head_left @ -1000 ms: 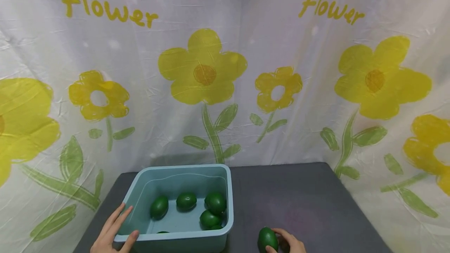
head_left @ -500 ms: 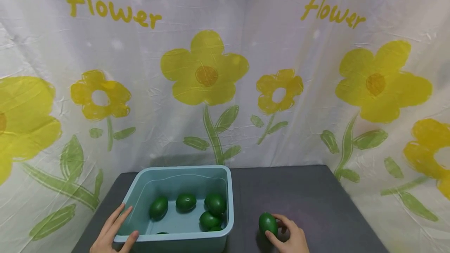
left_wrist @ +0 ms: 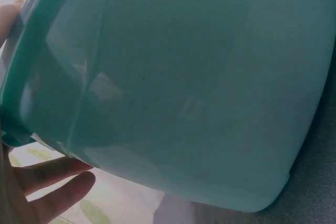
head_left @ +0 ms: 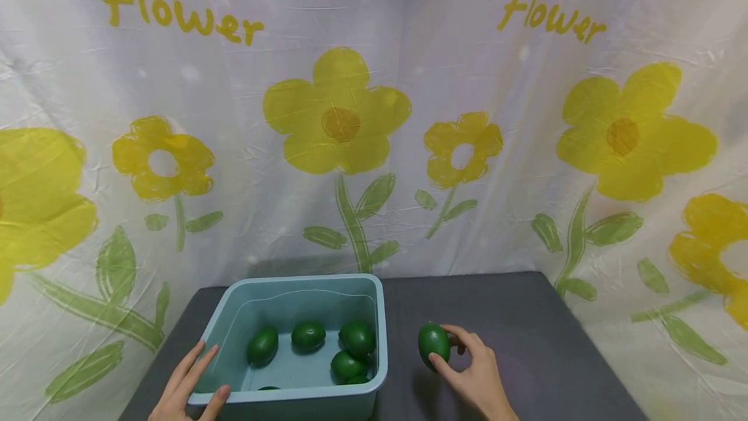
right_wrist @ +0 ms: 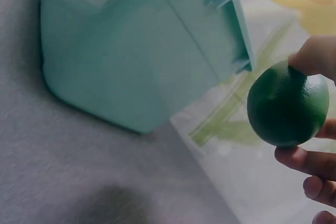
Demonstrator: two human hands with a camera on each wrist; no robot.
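Observation:
A glossy dark green lime (head_left: 434, 344) is pinched between the thumb and fingers of my right hand (head_left: 472, 369), held above the dark table to the right of a blue-green plastic bin. In the right wrist view the lime (right_wrist: 286, 103) shows its rounded side, with the thumb above and fingertips below. My left hand (head_left: 186, 387) rests at the front left corner of the bin (head_left: 304, 394), fingers straight and spread along its rim. The left wrist view has its fingers (left_wrist: 63, 184) beside the bin's outer wall (left_wrist: 173, 87). Several limes (head_left: 308, 336) lie inside the bin.
The dark grey table (head_left: 497, 317) extends right of the bin. Behind and on both sides hangs a pale curtain (head_left: 245, 115) printed with yellow flowers, close to the table's back edge. The bin's right wall (head_left: 381, 336) stands between the held lime and the others.
My right hand has lifted the lime off the table and carried it up, forward and slightly left. The left hand stays at the bin's corner.

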